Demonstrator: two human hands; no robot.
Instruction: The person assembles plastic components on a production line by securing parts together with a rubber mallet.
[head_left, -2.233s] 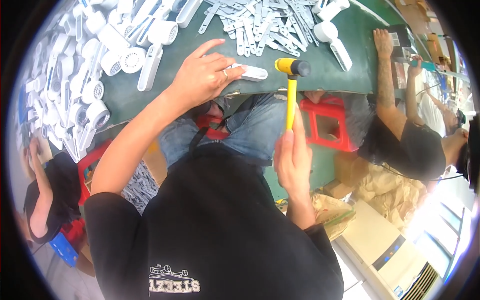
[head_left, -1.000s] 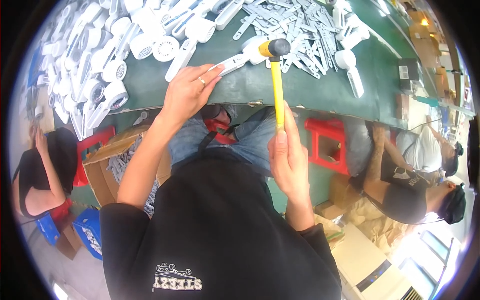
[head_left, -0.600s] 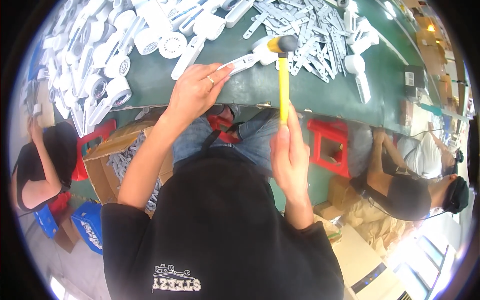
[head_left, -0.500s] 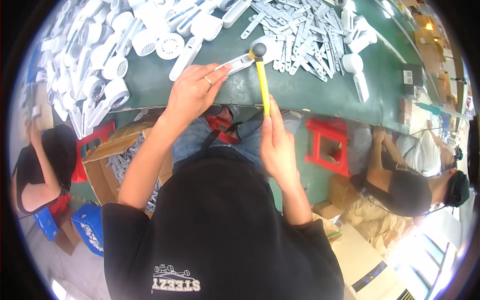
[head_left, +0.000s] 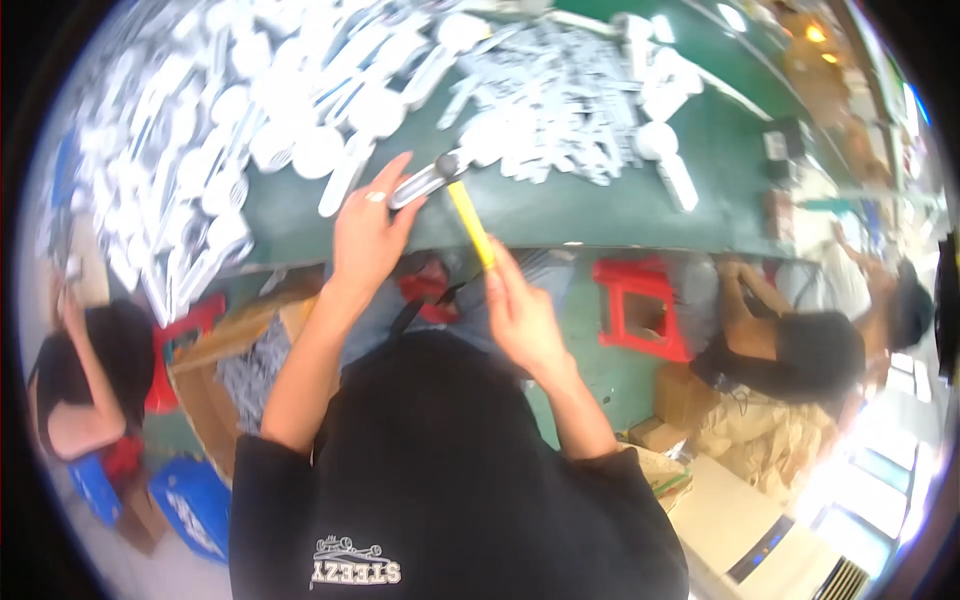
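Observation:
My left hand grips the handle of a white handheld fan close above the green table, its round head pointing away to the right. In my right hand is a small mallet with a yellow handle and a dark round head. The mallet's head lies over the fan where handle and round head join; blur hides whether they touch. Just beyond is a pile of flat grey-white strips. To the left, many similar white fans are heaped.
A few white fans lie right of the strips on the green table. Below its edge are an open carton of grey pieces and a red stool. Other people sit on both sides, with blue crates at left.
The whole view has shifted and blurred. Both hands, the fan and the mallet now appear further left and lower. The mallet's handle leans more; both hands keep their holds.

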